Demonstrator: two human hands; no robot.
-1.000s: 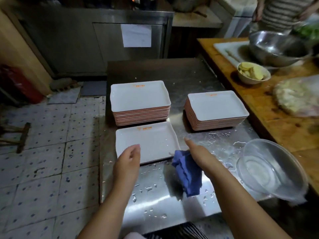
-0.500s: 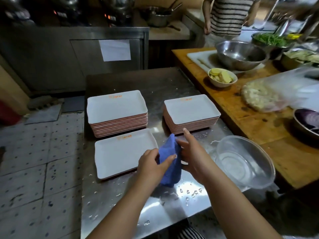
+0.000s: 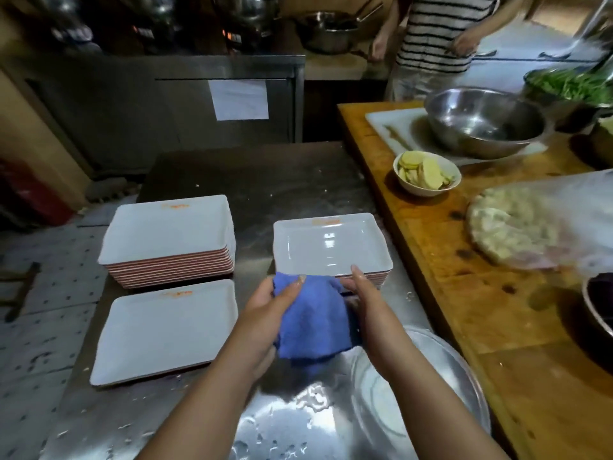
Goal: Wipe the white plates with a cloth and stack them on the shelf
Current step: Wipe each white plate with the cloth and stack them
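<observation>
Over the wet worktop (image 3: 318, 423), the blue cloth (image 3: 310, 318) is gripped by the left hand (image 3: 265, 313) and right hand (image 3: 368, 303); it should be spread flat before the top plate (image 3: 328, 247) is wiped.

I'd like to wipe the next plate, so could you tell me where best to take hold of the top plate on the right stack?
Probably by the near rim of the top plate, from the front edge of the steel table. Its rim flares above the stack below, and the right hand is already beside that edge; the left hand holds the blue cloth.
</observation>
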